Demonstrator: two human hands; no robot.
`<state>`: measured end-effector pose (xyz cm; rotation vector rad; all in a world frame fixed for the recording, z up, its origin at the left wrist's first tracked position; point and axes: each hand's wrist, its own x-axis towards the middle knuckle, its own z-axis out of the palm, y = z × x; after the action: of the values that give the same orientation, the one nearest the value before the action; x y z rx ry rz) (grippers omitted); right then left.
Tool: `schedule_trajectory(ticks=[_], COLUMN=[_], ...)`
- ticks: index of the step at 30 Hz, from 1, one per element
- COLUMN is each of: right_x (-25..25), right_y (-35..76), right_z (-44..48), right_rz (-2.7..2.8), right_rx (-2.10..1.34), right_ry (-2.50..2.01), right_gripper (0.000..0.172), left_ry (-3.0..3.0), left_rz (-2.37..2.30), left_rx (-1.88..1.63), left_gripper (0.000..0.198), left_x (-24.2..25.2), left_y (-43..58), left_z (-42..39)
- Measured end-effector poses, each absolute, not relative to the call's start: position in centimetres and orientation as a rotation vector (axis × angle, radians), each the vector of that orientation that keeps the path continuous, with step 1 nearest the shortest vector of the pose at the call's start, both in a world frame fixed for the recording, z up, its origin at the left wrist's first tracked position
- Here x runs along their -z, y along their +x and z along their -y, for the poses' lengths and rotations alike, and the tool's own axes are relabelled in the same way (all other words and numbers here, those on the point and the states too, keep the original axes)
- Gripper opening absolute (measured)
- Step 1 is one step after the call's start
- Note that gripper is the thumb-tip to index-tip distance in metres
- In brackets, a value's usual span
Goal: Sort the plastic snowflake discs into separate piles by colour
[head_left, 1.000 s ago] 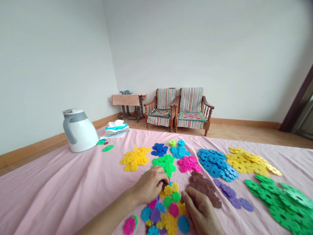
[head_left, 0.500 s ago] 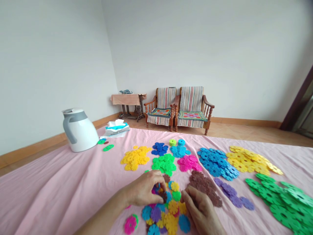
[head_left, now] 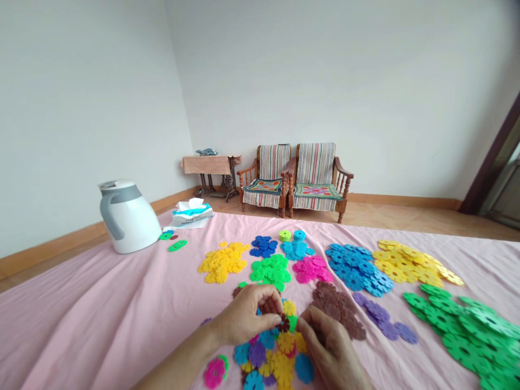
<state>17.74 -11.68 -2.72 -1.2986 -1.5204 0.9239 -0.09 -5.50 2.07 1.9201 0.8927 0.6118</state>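
My left hand point(head_left: 254, 314) is over the mixed heap, with thumb and fingers closed on a brown notched plastic snowflake disc point(head_left: 283, 324). Close beside it, my right hand point(head_left: 329, 341) has its thumb and forefinger pinched together; whatever they hold, if anything, is too small to make out. A bright green disc point(head_left: 292, 323) lies between the two sets of fingertips. Below the hands spreads the mixed heap, with yellow discs point(head_left: 281, 368), a purple disc point(head_left: 257, 353) and blue discs point(head_left: 304, 368). A pink disc point(head_left: 214, 372) overlaps a green one to the left.
Sorted piles lie beyond: yellow point(head_left: 223, 262), green point(head_left: 270, 271), pink point(head_left: 311, 269), brown point(head_left: 335, 306), blue point(head_left: 357, 268) and large green point(head_left: 479, 330). A white jug point(head_left: 136, 222) and tissue pack point(head_left: 192, 214) stand at the far left. Two wooden armchairs point(head_left: 317, 189) are behind.
My left hand has moved right and lifted slightly, bringing the brown disc close to my right fingertips. My right hand has shifted only a little. The view has swung slightly.
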Motion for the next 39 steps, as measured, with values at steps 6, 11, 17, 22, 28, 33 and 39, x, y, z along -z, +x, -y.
schedule_trajectory(ticks=[6,11,17,22,28,33,39], right_x=[3.7,4.8,3.9,1.4,0.9,1.4,2.6], right_y=[17.4,17.0,18.1,21.2,24.2,24.9,23.7], right_z=[11.5,11.3,11.5,11.1,9.9,9.6,10.0], right_rz=[1.518,1.535,1.565,1.708,1.668,1.651,1.74], right_rx=[-0.925,-0.88,-0.689,-0.338,-0.192,-0.101,-0.185], right_ry=[-1.253,-1.241,-1.314,-1.465,-1.804,-1.825,-1.635], right_gripper=[0.037,0.037,0.034,0.028,0.037,0.034,0.029], left_ry=[1.834,1.844,2.104,2.416,2.577,2.632,2.666], left_rz=[-0.852,-0.845,-1.065,-1.206,-1.202,-1.212,-1.175], left_rx=[-0.702,-0.659,-0.824,-0.908,-0.815,-0.694,-0.664], left_gripper=[0.007,0.008,0.004,0.015,0.026,0.021,0.012], left_x=[-1.8,-1.8,-1.2,-0.9,-0.6,-0.7,-0.4], left_y=[0.5,1.1,-0.1,-1.7,-1.0,-0.3,-0.4], left_z=[6.0,6.5,4.9,3.6,4.2,4.6,4.3])
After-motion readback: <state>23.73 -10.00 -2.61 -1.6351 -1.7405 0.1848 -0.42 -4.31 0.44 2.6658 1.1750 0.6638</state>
